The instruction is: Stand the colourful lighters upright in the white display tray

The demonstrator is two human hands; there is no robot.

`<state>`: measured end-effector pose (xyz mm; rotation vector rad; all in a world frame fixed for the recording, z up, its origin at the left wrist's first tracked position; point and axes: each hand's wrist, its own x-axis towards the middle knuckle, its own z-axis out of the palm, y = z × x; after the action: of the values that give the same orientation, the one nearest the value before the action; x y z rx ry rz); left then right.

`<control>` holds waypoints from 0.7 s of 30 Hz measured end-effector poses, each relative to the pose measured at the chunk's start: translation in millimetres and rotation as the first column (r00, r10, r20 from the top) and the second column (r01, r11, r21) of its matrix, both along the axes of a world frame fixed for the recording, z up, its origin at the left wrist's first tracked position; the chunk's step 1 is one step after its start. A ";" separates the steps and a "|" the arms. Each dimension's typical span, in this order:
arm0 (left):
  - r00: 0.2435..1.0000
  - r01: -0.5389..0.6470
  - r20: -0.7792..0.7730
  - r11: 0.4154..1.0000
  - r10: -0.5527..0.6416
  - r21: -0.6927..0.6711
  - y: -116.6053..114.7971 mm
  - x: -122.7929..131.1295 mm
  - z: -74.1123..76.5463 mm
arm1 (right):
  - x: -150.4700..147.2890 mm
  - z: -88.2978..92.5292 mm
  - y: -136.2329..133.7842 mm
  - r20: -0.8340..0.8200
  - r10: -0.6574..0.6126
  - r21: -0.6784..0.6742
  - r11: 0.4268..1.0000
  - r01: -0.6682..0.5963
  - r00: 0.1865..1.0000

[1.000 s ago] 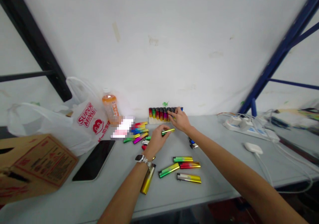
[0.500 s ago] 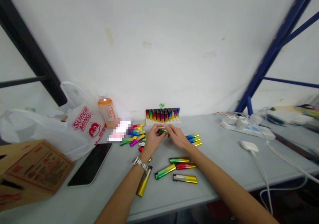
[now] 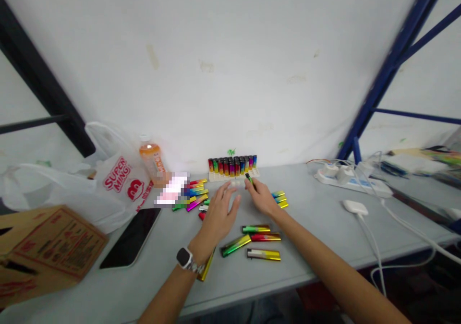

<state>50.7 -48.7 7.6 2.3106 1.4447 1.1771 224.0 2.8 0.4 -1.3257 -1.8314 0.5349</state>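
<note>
My right hand (image 3: 262,198) pinches a lighter (image 3: 249,179) with a dark top, tilted up just in front of the rack. My left hand (image 3: 220,213) hovers over the table, fingers spread and holding nothing. Behind both hands, a white rack (image 3: 216,177) carries rows of upright metallic lighters (image 3: 232,166) in many colours. Closer to me lie a green-yellow lighter (image 3: 236,246), a red-yellow lighter (image 3: 265,237) and a silver-yellow lighter (image 3: 263,254). A golden lighter (image 3: 206,269) is partly hidden by my left wrist.
More lighters lie left (image 3: 197,202) and right (image 3: 283,202) of my hands. At left are a phone (image 3: 131,240), a cardboard box (image 3: 54,249), a plastic bag (image 3: 118,185) and an orange drink bottle (image 3: 151,158). A power strip (image 3: 355,182) with cables lies at right.
My hands were together around a lighter. The left has let go and drawn back toward me, opening; the right now holds the lighter alone, raised by the rack.
</note>
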 end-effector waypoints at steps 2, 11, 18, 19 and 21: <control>0.984 -0.029 -0.177 1.000 0.029 0.002 -30.5 0.0 -2.3 | 8.4 3.0 -17.9 0.188 -0.013 0.025 1.000 0.009 0.982; 0.907 -0.009 -0.421 1.000 0.007 -0.002 -58.0 15.0 -39.2 | 10.0 -12.2 -59.2 0.551 -0.017 0.118 0.991 -0.057 0.834; 0.899 -0.048 -0.435 0.999 0.046 0.007 -15.2 13.0 -28.6 | -0.1 -3.2 -12.5 0.559 -0.062 0.109 0.994 0.001 0.827; 0.899 -0.057 -0.434 0.998 0.056 0.010 -15.0 9.2 -26.0 | 1.3 -0.8 -12.4 0.553 -0.068 0.118 0.993 0.003 0.830; 0.902 -0.086 -0.422 0.996 0.090 0.029 -18.5 -3.2 -22.5 | 7.0 0.7 -19.2 0.550 -0.089 0.144 0.989 0.010 0.831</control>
<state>47.6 -67.2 -14.9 2.6495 1.6939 0.7216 231.1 -16.4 1.1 -1.5358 -2.2406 -0.0261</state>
